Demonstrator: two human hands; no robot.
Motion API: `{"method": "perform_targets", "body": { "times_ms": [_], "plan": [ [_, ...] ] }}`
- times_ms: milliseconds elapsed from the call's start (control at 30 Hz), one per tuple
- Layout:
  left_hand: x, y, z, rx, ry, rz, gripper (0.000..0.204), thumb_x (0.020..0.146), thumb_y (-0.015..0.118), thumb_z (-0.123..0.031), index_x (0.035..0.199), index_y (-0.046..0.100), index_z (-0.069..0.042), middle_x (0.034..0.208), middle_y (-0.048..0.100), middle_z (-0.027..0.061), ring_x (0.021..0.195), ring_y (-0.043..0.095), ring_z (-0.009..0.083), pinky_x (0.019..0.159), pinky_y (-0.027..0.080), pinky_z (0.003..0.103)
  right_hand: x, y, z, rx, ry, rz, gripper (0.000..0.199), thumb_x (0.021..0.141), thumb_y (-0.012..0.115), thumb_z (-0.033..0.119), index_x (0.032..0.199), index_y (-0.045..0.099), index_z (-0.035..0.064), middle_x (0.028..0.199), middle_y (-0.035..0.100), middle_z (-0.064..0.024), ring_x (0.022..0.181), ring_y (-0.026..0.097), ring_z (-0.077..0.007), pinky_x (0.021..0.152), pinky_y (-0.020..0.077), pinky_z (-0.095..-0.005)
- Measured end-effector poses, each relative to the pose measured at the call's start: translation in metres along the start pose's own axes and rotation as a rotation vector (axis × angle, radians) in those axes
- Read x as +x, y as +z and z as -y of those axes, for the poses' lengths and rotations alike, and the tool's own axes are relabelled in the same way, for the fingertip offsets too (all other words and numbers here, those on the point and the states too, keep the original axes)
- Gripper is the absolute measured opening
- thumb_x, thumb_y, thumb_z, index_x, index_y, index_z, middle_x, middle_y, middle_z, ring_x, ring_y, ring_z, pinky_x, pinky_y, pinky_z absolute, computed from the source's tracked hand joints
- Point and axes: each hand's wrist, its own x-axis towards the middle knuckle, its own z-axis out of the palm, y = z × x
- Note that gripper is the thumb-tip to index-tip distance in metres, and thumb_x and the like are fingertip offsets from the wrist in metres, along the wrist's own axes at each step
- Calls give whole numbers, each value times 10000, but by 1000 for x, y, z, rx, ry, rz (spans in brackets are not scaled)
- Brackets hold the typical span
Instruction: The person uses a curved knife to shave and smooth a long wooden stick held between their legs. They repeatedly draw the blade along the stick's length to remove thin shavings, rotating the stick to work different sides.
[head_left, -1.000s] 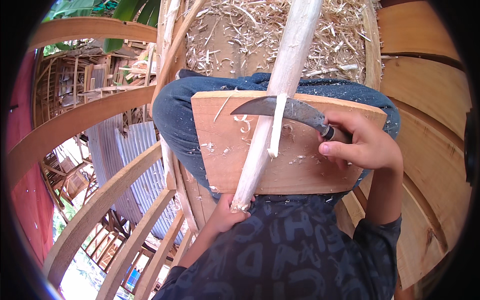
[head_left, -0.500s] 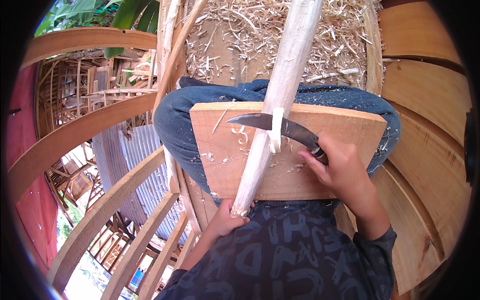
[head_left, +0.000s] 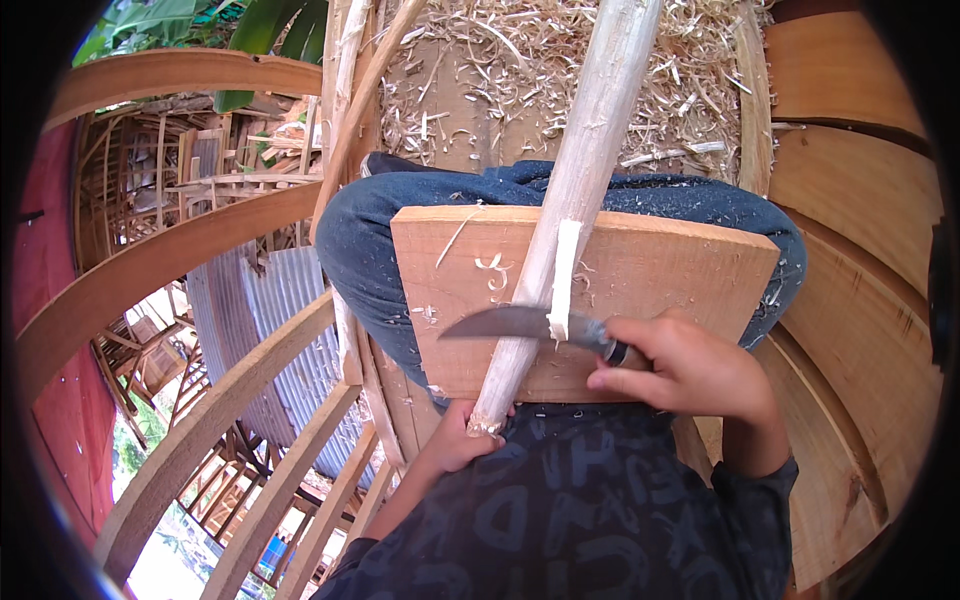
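Observation:
A pale, peeled wooden pole (head_left: 585, 150) slants across a flat wooden board (head_left: 660, 270) that rests on my lap. My left hand (head_left: 459, 438) is closed round the pole's near end, close to my shirt. In my right hand (head_left: 685, 365) is a knife (head_left: 500, 322) with a curved dark blade and a dark handle. The blade lies across the pole, low over the board, its tip pointing left. A long pale shaving (head_left: 565, 275) stands beside the pole, its lower end against the blade. Small curled shavings (head_left: 493, 272) lie on the board.
Wood shavings (head_left: 680, 90) cover the plank floor (head_left: 430, 140) beyond my crossed legs. Curved wooden slats (head_left: 850, 270) rise at the right, and a wooden railing (head_left: 230, 400) runs along the left. Past the railing are corrugated metal sheets (head_left: 290, 340) and stacked timber.
My right hand has drawn the knife down along the pole toward me, and the shaving has grown longer. My left hand keeps its hold on the near end.

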Motion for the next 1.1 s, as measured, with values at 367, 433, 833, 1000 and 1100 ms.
{"method": "perform_targets", "body": {
  "times_ms": [367, 433, 833, 1000, 1100],
  "plan": [
    [0, -3, 0, 19, -32, 15, 416, 661, 670, -81, 1060, 602, 15, 984, 613, 33, 906, 548, 106, 819, 412, 258, -2, 4, 0, 38, 37, -92, 257, 829, 672, 215, 943, 606, -6, 616, 569, -73, 496, 464, -109, 482, 381, -280],
    [-3, -2, 1, -7, -59, -20, 424, 662, 672, -82, 1067, 601, 18, 999, 613, 35, 925, 547, 107, 826, 412, 261, 0, 0, 1, 111, 53, -359, 236, 820, 683, 181, 949, 611, -4, 602, 547, -34, 517, 444, -71, 482, 369, -258],
    [1, -9, 6, 21, -46, 55, 424, 656, 674, -84, 1065, 605, 4, 974, 609, 25, 894, 539, 92, 805, 405, 250, -2, -1, -17, 9, -154, -239, 289, 799, 653, 82, 1059, 548, 9, 912, 635, -148, 759, 645, -298, 649, 490, -342],
    [0, -5, 4, 12, -13, 36, 406, 652, 671, -89, 1044, 604, -5, 938, 597, 13, 849, 526, 87, 774, 402, 243, -2, 9, -15, -287, -221, -333, 286, 815, 646, 119, 1052, 534, 5, 816, 615, -182, 730, 612, -360, 617, 483, -412],
    [0, -8, 3, 20, -14, 54, 394, 653, 670, -89, 1031, 603, -6, 928, 592, 9, 832, 520, 85, 762, 403, 241, 0, 6, -7, -65, -111, -7, 248, 841, 629, 177, 1014, 541, 23, 742, 599, -191, 688, 590, -388, 591, 468, -413]
  ]
}}
